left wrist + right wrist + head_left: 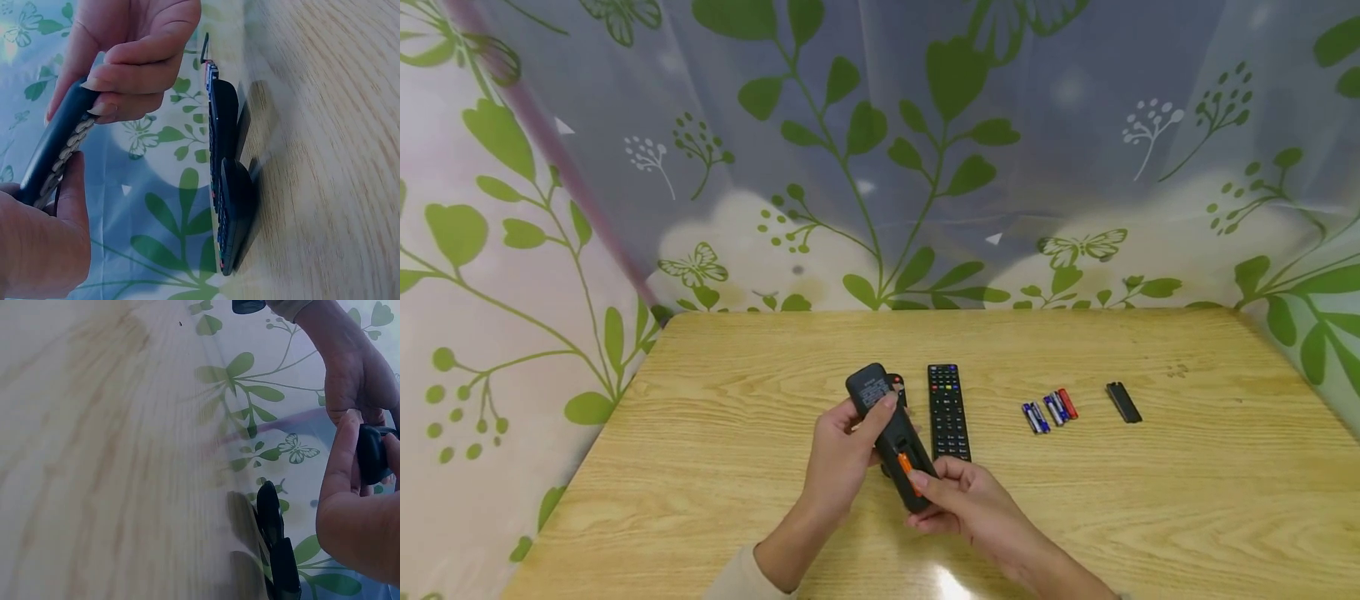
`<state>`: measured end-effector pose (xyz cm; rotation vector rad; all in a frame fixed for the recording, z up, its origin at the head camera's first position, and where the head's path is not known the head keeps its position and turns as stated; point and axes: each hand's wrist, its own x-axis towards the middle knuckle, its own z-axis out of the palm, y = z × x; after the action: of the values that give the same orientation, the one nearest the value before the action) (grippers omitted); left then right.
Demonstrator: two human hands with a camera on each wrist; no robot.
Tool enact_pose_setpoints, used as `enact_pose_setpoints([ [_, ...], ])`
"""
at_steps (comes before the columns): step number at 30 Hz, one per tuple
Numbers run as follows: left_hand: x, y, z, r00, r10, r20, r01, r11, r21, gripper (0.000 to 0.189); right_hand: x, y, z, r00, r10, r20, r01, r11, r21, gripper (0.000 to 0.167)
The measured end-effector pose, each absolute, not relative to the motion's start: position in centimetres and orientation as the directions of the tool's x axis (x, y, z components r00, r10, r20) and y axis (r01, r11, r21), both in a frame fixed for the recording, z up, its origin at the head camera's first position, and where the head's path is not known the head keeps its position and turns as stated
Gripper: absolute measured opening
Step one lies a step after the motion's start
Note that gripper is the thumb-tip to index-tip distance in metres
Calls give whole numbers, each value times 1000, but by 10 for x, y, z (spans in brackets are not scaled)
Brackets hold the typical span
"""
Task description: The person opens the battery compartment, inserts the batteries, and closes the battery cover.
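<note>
A black remote control (pixel 883 442) is held tilted above the table, its back toward the head camera. The battery compartment shows, and an orange battery (pixel 905 463) lies in it. My left hand (pixel 837 454) grips the upper part, thumb across the back. My right hand (pixel 962 500) holds the lower end, with its thumb at the orange battery. In the left wrist view the buttons of the held remote (pixel 59 140) face down. The right wrist view shows only an end of the remote (pixel 373 456) between the hands.
A second black remote (pixel 949 408) lies button side up beyond my hands. Another remote (pixel 897 383) is mostly hidden under the held one. To the right lie several blue-silver and red batteries (pixel 1049 411) and a black battery cover (pixel 1123 402). Patterned curtains surround the wooden table (pixel 700 400).
</note>
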<state>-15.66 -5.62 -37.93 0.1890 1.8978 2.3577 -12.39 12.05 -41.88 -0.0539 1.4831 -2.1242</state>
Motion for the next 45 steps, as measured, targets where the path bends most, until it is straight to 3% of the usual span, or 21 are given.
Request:
enact_pose_setpoints([
  [21, -159, -51, -373, -981, 184, 58, 37, -115, 993, 36, -130, 111, -418, -900, -306, -310, 370, -164, -914, 40],
  [26, -159, -57, -370, -986, 166, 33, 7, -157, 988, 38, -133, 103, -415, -922, -265, -282, 317, -101, -943, 37],
  [29, -158, -62, -371, -988, 150, 16, -10, -171, 985, 39, -136, 104, -416, -910, -311, -275, 312, -74, -947, 38],
  [34, -159, -68, -378, -993, 111, -40, -59, -174, 983, 42, -141, 129, -416, -880, -406, -248, 287, -37, -957, 49],
  [38, -160, -74, -381, -994, 89, -62, -78, -193, 978, 42, -149, 164, -407, -893, -409, -185, 204, -1, -979, 54],
  [45, -165, -80, -381, -997, 71, -37, -50, -176, 983, 43, -178, 231, -395, -958, -280, -66, 34, 115, -993, 45],
])
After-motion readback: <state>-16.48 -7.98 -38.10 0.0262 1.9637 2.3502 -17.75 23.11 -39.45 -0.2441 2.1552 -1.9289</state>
